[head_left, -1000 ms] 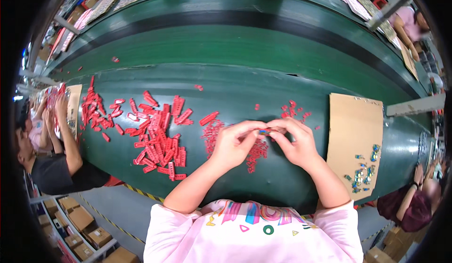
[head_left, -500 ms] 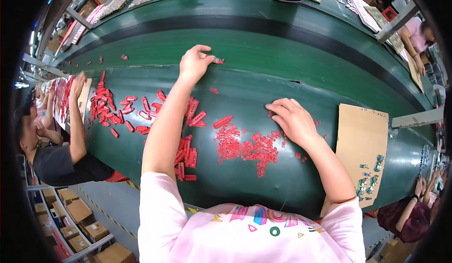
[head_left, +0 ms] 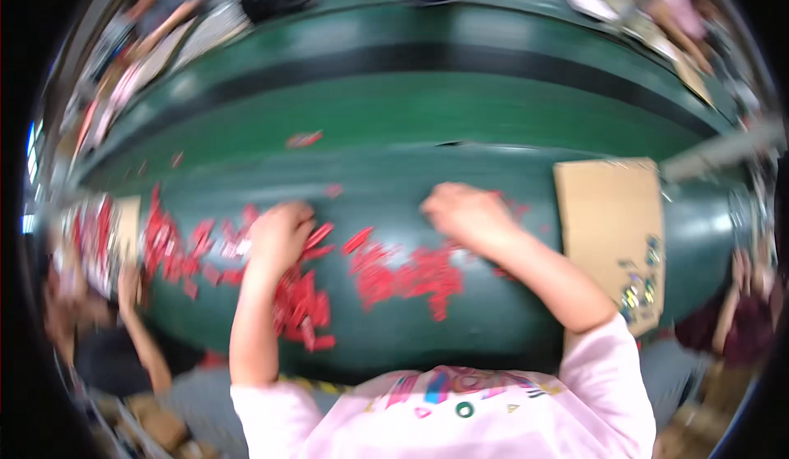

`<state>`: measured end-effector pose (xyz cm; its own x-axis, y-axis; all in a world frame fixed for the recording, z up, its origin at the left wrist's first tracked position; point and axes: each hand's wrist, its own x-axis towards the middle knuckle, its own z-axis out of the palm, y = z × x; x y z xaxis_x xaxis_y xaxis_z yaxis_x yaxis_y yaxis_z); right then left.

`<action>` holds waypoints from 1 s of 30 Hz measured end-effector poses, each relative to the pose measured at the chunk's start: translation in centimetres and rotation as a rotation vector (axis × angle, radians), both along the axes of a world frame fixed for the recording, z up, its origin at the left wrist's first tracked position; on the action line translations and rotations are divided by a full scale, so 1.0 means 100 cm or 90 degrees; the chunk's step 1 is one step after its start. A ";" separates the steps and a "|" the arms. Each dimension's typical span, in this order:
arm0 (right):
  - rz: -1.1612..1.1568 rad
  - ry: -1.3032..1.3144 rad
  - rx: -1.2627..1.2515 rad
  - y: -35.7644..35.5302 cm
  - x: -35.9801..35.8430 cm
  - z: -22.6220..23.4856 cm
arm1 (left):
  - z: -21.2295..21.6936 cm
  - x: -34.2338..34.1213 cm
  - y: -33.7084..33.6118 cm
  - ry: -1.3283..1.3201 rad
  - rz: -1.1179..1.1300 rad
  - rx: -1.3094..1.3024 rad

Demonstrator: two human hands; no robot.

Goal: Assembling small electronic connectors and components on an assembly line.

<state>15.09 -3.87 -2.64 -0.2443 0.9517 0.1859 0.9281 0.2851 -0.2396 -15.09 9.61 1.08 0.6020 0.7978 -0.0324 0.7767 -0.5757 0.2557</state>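
Note:
The picture is blurred by motion. My left hand (head_left: 279,235) rests knuckles-up on the green table (head_left: 493,122), over the upper edge of a heap of long red plastic pieces (head_left: 300,303). Its fingers look curled; what they hold is hidden. My right hand (head_left: 460,212) lies on the table just above a second pile of smaller red pieces (head_left: 407,274), fingers bent down toward the surface. A few single red pieces (head_left: 304,139) lie farther back on the green surface.
A brown cardboard sheet (head_left: 608,221) with small dark and coloured bits (head_left: 637,286) lies to my right. Another person (head_left: 107,327) sits at my left beside more red pieces (head_left: 168,241). A further person (head_left: 740,311) is at the right edge. Others work across the table.
My left hand has pulled back from the far reach to the red heap close to me. My right hand stays by the smaller pile. The view has swung and blurred.

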 end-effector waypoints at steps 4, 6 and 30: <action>-0.027 0.046 -0.013 0.000 -0.004 0.000 | -0.022 -0.022 0.003 -0.115 0.066 -0.037; -0.039 0.065 0.004 0.006 -0.008 -0.015 | -0.030 -0.027 0.011 -0.253 0.048 -0.087; -0.090 0.579 0.054 -0.067 0.008 0.064 | 0.027 0.101 -0.098 -0.648 0.149 -0.653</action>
